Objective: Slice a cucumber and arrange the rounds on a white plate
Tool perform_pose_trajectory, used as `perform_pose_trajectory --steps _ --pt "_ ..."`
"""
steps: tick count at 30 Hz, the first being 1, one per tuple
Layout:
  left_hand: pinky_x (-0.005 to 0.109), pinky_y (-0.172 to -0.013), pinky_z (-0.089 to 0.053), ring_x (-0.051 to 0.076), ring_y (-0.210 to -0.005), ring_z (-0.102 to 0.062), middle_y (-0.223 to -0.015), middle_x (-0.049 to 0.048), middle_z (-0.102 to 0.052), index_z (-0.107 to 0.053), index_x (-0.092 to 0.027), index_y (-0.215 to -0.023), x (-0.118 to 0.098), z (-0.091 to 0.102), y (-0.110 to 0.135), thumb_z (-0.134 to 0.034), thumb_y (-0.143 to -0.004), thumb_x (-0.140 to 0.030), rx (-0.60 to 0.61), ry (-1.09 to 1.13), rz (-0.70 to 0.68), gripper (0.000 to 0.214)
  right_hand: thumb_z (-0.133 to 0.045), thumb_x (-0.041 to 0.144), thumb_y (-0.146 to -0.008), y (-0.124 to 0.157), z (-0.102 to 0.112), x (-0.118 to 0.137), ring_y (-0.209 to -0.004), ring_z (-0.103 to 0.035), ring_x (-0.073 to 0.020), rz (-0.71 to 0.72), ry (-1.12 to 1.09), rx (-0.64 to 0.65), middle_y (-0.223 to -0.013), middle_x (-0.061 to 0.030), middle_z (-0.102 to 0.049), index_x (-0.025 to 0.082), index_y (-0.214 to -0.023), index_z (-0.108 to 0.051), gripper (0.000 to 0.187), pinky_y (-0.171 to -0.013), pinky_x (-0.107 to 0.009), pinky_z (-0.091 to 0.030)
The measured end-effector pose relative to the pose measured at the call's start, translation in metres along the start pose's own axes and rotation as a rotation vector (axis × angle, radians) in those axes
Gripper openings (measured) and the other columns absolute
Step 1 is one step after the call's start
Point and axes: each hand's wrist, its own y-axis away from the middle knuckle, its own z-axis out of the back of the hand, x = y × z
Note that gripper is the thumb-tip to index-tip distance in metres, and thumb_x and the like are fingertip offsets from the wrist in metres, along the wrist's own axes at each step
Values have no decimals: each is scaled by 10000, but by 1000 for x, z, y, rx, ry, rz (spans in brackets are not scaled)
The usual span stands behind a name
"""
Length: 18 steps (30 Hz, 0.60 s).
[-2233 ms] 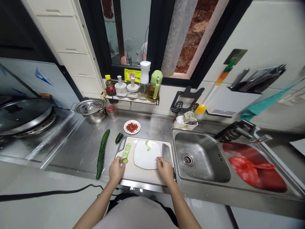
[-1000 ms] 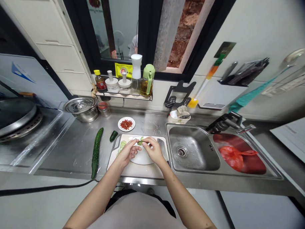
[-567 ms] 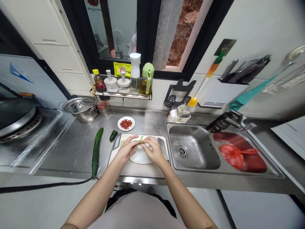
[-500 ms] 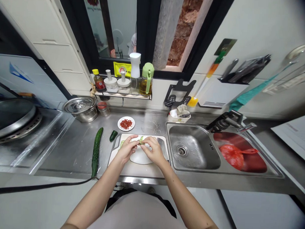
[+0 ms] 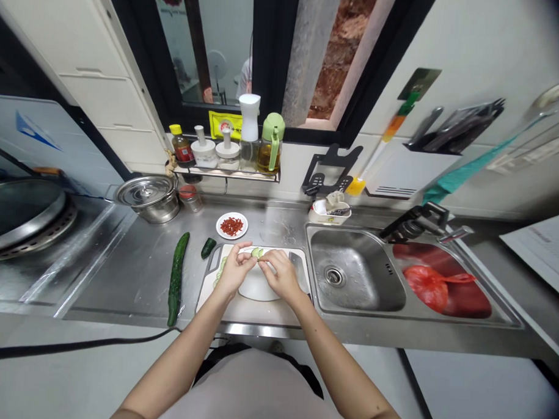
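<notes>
Over the cutting board, my left hand and my right hand meet with fingertips close together. Between them are thin pale-green cucumber slices, pinched at the fingertips of both hands. A white plate lies on the board under my hands, partly hidden by them. More cucumber slices rest at the board's left side, half covered by my left hand. Left of the board are a cut cucumber end and a long whole cucumber.
Behind the board sits a small white dish of chopped red pieces. The double sink is on the right, with a red plastic bag in its far basin. A lidded steel pot stands back left, below a seasoning rack.
My fingers have shifted slightly around the cucumber slices, and the slices now show wider faces. More slices on the board's left are visible. The view has moved a little.
</notes>
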Motion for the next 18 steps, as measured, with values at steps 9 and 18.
perform_pose_trajectory --steps 9,18 --pt "210 -683 -408 90 -675 -546 -701 -42 -558 -558 -184 -1157 6 -2 -1 -738 -661 -314 -16 6 -51 544 -457 338 -947 -2 -3 2 -873 -542 -191 -28 -38 -2 -866 -47 -620 221 -848 -608 215 -810 -321 -409" --pt "211 -650 -402 87 -651 -529 -694 -33 -569 -630 -162 -1081 13 1 -9 -748 -644 -304 -7 15 -17 474 -502 336 -906 -2 -9 -10 -806 -563 -164 -134 -119 20 -810 -24 -640 217 -832 -616 180 -725 -271 -423"
